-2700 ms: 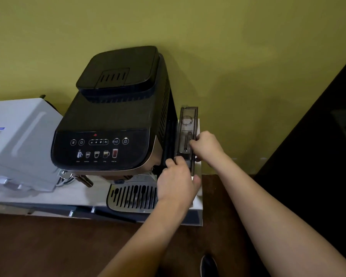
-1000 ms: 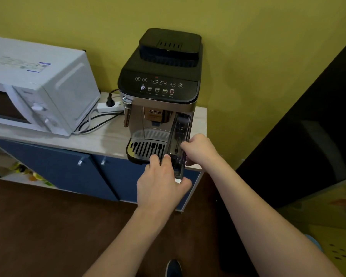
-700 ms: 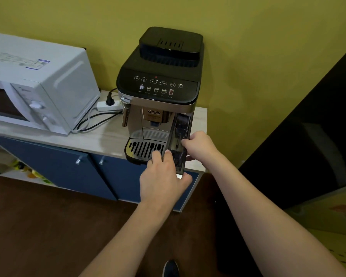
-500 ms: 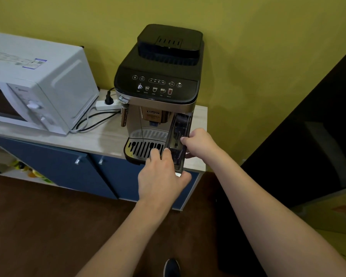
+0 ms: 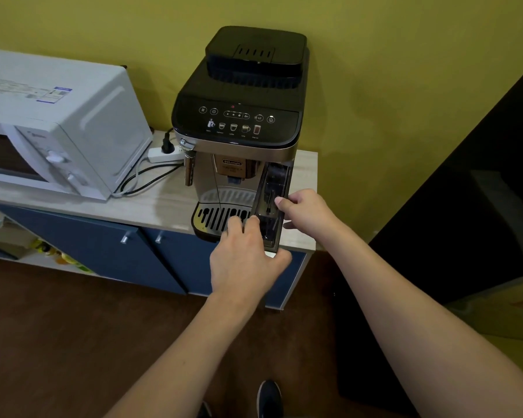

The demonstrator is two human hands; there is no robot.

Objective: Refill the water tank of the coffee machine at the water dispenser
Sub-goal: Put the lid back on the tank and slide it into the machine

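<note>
Here, both hands (image 5: pixel 248 260) clasping water tank (image 5: pixel 272 200)

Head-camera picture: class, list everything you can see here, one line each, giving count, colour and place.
Boxy coffee machine: one, black top, metallic front, on the counter's right end.
Smoky transparent plastic water tank: one, dark, at the machine's right side, sticking out forward, gripped by both hands.
Slotted metal drip tray: one, silver, at the machine's base.
Boxy microwave: one, white, on the counter, left.
Power strip: one, white, black plug in it, between microwave and machine.
Wooden counter: one, pale, above blue cabinet doors.
Shoes: dark, bottom edge.
Left hand: one, on the tank's front end.
Right hand: one, on the tank's right side.
</note>
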